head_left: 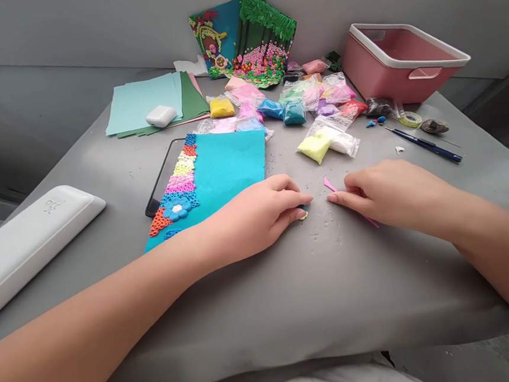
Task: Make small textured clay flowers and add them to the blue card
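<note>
My left hand (278,205) rests low over the grey table, its thumb and fingertips closed on a small clay piece (303,214) with pale yellow and teal showing; most of it is hidden. In my right hand (372,189), just across from it, a thin pink modelling tool (329,184) is gripped, its tip pointing up and left and its other end out below the palm. Partly under my left forearm lies a teal sheet (229,163). A strip of coloured clay rings (182,179) runs along its left side, with a blue clay flower (177,208) lower down.
Several clay packets (294,111) lie beyond the sheet, before two decorated clay pictures (266,41). A pink basket (399,65) stands back right, near a dark blue pen-like tool (424,143). A white device (36,243), coloured paper (126,107) and a white case (161,115) are left.
</note>
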Tool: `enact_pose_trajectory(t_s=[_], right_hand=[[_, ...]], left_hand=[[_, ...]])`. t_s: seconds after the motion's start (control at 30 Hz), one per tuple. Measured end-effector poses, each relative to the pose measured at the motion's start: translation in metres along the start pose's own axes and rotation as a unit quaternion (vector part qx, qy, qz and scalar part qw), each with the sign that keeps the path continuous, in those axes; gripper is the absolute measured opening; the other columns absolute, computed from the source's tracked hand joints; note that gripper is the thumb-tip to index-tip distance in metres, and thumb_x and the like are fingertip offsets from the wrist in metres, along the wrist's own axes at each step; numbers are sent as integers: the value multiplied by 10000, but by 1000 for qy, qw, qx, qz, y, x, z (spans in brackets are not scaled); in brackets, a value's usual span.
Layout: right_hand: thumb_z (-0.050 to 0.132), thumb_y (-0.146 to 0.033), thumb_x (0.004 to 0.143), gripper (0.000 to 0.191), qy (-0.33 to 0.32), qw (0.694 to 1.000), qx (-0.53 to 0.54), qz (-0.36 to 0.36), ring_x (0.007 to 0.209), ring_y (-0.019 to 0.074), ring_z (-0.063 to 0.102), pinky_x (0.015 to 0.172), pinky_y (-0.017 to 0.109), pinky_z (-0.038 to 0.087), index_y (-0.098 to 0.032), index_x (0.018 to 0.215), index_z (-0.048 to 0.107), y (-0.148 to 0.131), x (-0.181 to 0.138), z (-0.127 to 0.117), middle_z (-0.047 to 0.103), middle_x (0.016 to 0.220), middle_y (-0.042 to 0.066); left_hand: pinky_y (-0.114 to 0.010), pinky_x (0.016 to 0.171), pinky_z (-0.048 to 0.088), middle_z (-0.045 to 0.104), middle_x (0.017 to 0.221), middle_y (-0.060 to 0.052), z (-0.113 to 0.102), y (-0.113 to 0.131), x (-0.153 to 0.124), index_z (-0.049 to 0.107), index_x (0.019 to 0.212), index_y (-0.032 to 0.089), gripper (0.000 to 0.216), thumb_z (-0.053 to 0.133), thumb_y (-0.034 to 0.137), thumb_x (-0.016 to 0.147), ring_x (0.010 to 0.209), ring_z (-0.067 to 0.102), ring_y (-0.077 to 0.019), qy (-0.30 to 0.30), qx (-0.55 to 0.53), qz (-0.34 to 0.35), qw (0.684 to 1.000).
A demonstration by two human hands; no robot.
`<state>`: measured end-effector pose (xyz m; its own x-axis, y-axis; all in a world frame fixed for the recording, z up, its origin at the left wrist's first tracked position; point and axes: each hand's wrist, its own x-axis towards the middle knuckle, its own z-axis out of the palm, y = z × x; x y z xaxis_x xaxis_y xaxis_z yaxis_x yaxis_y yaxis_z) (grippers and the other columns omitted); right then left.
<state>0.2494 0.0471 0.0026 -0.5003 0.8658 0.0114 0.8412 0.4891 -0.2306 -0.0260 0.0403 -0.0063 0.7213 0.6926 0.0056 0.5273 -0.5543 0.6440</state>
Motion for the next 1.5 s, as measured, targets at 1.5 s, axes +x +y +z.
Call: enact_pose_trajectory(t_s=[1.5], right_hand=[[711,-86,1000,266,326,899,59,-286,838,164,767,744,294,648,-255,1202,748,-24,11,29,805,955,46]], left_hand=[[-352,1031,536,735,1376,-43,-5,5,3,730,1239,222,371,576,76,934,1220,683,-209,114,-401,-127,900]])
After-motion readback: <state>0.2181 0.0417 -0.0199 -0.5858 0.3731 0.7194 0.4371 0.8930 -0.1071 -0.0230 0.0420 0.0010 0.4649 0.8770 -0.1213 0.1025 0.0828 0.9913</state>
